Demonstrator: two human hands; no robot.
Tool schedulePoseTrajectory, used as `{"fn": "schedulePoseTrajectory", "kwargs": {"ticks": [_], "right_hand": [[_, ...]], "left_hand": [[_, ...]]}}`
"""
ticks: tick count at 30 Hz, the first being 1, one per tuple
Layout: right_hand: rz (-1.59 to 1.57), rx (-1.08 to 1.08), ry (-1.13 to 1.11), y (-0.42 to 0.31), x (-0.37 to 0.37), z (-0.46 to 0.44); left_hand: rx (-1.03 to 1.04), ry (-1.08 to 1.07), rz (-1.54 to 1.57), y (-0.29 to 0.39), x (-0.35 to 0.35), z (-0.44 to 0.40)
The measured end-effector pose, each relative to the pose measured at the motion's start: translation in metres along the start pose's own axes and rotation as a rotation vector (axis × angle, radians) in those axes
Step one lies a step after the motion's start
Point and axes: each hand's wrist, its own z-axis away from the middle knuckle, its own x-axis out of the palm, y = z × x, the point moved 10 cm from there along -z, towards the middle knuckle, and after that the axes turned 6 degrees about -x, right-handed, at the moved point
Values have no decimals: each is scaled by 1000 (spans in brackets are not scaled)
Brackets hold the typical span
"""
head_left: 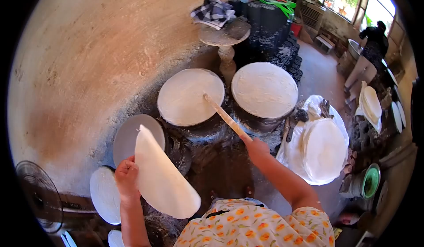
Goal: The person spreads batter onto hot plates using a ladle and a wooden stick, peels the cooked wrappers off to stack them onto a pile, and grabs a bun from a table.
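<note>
Over the left pot point(183, 97), as I see it, the stick point(227, 119) slants forward-left from the right hand point(257, 151), closed round its near end; the left hand point(127, 175), farther from the tip, pinches the sheet point(161, 176), long axis sloping rightward toward the body

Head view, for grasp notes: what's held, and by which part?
Left hand: thin white rounded sheet, by its edge. Right hand: long pale wooden stick, by its near end.
</note>
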Motion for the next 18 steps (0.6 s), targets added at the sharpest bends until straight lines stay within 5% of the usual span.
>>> {"fn": "schedulePoseTrajectory", "kwargs": {"ticks": [2, 11, 13, 15, 18], "right_hand": [[13, -161, 73, -5, -38, 41], [-328, 163, 565, 170, -40, 211], [-325, 197, 737, 198, -48, 258], [-712, 664, 674, 247, -23, 313], [-766, 840, 828, 288, 4, 387]], "left_hand": [[43, -115, -127, 9, 48, 1], [133, -928, -346, -40, 326, 73], [46, -1086, -130, -45, 386, 106], [-2, -1113, 19, -51, 436, 124], [-122, -1040, 279, -74, 502, 130]]}}
